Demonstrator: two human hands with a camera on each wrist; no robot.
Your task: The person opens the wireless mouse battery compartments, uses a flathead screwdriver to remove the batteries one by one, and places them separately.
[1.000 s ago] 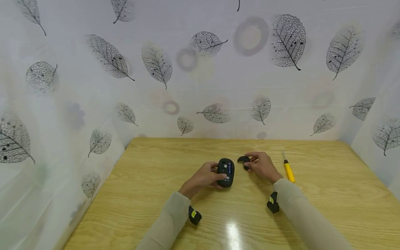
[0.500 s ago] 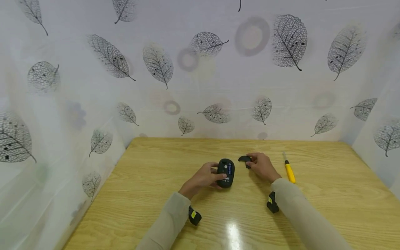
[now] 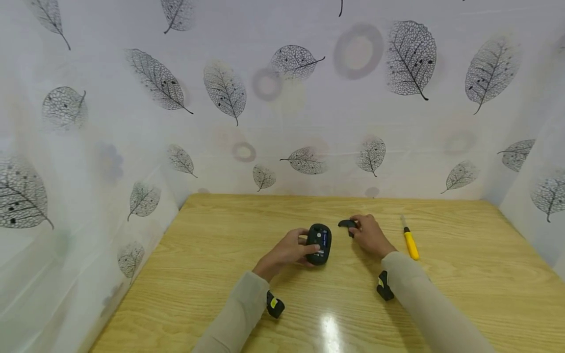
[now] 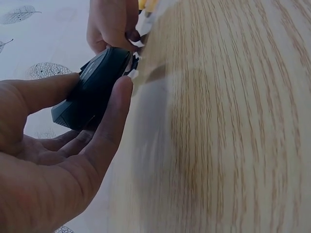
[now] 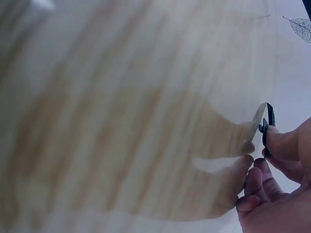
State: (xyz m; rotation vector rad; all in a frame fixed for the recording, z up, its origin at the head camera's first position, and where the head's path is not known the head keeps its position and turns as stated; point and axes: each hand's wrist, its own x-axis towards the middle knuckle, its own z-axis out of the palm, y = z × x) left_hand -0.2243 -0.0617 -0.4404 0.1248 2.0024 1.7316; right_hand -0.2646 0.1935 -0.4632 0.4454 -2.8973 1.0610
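Observation:
My left hand point(image 3: 289, 249) grips a black computer mouse point(image 3: 325, 251), held underside up above the table with the thumb across its label. A blue battery point(image 3: 324, 237) shows in the open compartment of the mouse. To the right, my right hand point(image 3: 372, 236) pinches a dark curved cover point(image 3: 346, 223) between thumb and fingers, apart from the mouse. The right wrist view shows this thin cover point(image 5: 270, 115) edge-on, just off the table. In the left wrist view the mouse point(image 4: 90, 99) lies between thumb and fingers, with part of the right hand point(image 4: 112, 24) beyond.
A screwdriver with a yellow handle point(image 3: 412, 245) lies on the wooden table point(image 3: 220, 220), right of my right hand. Behind the table hangs a white curtain point(image 3: 300, 117) with a leaf print. Each wrist carries a small black camera point(image 3: 275, 305).
The cover in my right hand has tilted and now looks narrower from above. The left hand holds the mouse in nearly the same place.

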